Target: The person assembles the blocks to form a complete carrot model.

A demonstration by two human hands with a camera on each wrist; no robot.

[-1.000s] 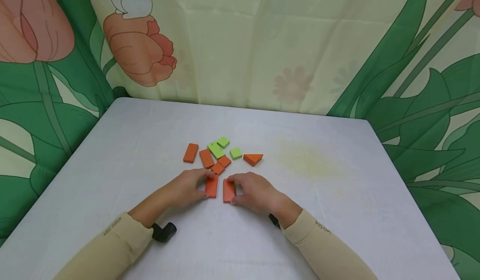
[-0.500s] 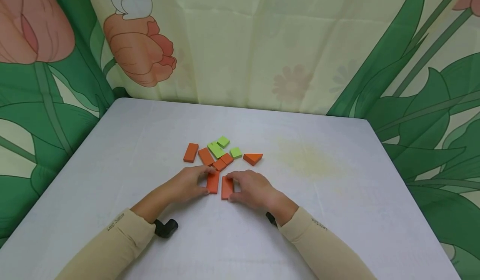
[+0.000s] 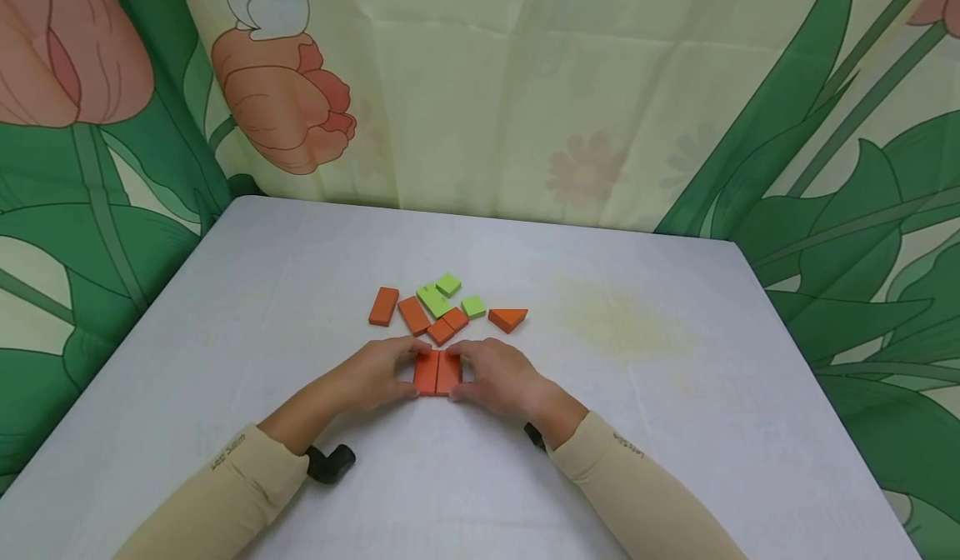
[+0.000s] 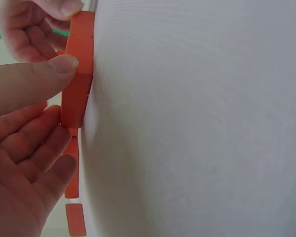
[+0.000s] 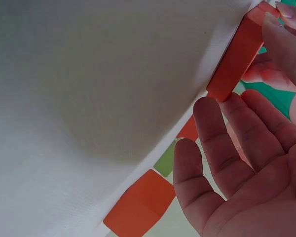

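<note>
Two flat orange rectangular blocks lie side by side on the white table, their long edges meeting at a thin seam. My left hand holds the left block between thumb and fingers, at its near and far ends. The right block is pinched the same way by my right hand. In the left wrist view, the thumb presses the side of an orange block while the other fingers spread beyond it. The right wrist view has the right fingertips at the end of an orange block.
Just beyond the hands lie two small orange squares, touching. Further orange rectangles lie left of them. Green blocks sit behind, and an orange triangular block is to the right. A patterned curtain borders the table.
The two held blocks came together, closing the gap between them. Both hands shifted slightly forward first, then drew closer. The two small orange squares were nudged a little farther away.
</note>
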